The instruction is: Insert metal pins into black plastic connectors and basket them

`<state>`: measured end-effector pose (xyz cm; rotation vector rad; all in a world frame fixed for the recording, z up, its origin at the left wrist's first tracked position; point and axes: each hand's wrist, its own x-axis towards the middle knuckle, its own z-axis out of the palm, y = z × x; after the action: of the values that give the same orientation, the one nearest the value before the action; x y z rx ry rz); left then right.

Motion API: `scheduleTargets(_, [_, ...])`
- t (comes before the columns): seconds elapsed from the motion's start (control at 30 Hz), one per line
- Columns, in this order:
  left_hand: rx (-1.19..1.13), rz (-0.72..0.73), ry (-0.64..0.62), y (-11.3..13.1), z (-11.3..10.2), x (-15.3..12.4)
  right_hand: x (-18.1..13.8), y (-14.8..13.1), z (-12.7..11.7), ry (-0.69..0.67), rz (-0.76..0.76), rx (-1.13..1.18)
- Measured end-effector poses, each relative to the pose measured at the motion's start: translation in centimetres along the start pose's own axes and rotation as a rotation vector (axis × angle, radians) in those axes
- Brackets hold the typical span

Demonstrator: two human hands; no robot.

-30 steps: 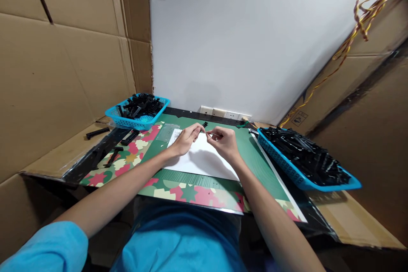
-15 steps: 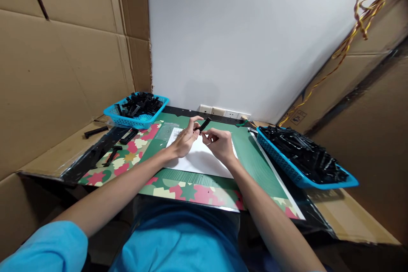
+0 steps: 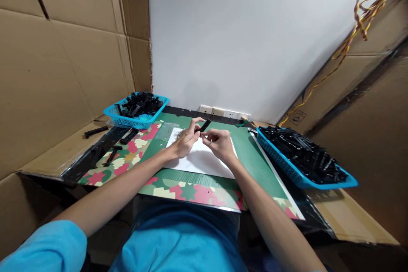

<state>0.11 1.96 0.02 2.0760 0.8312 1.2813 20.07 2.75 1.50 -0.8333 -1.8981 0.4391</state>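
My left hand (image 3: 186, 138) pinches a short black plastic strip (image 3: 205, 125), tilted up and to the right above a white sheet of paper (image 3: 204, 159). My right hand (image 3: 219, 143) is closed right beside it, its fingertips meeting the strip's lower end; whether they hold a small piece I cannot make out. Both hands hover over the green mat (image 3: 251, 157) at the middle of the table.
A blue basket (image 3: 126, 120) of black parts stands at the back left, a larger blue basket (image 3: 287, 169) of black strips at the right. Loose black parts (image 3: 113, 153) lie on the camouflage-patterned cover. Cardboard walls stand left and right; a socket strip (image 3: 223, 113) runs along the back.
The left hand has raised the black strip so more of it shows, tilted upward. The right hand has moved left and now meets the left hand at the strip.
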Motion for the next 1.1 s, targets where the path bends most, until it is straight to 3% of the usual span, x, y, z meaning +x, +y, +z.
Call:
scheduleTargets(0.17, [-0.182, -0.066, 0.019, 0.2, 0.1, 0.2, 0.1, 0.3, -0.3, -0.045, -0.007, 0.023])
scheduleTargets(0.43, [-0.593, -0.238, 0.059, 0.5, 0.5, 1.2, 0.5, 0.6, -0.8, -0.010, -0.050, 0.008])
scheduleTargets(0.6, [-0.717, -0.340, 0.044, 0.8, 0.3, 1.1, 0.6, 1.4, -1.1, -0.047, -0.067, -0.054])
scheduleTargets(0.8, [-0.753, -0.446, -0.014, 0.3, 0.0, 0.5, 0.3, 2.3, -0.9, -0.106, -0.130, -0.134])
scheduleTargets(0.97, [-0.777, -0.412, -0.019, -0.1, -0.1, 0.8, -0.3, 1.5, -0.9, -0.088, -0.196, -0.246])
scheduleTargets(1.1, [-0.371, -0.239, 0.005, -0.1, -1.2, 1.2, -0.3, 1.1, -0.9, -0.084, -0.230, -0.322])
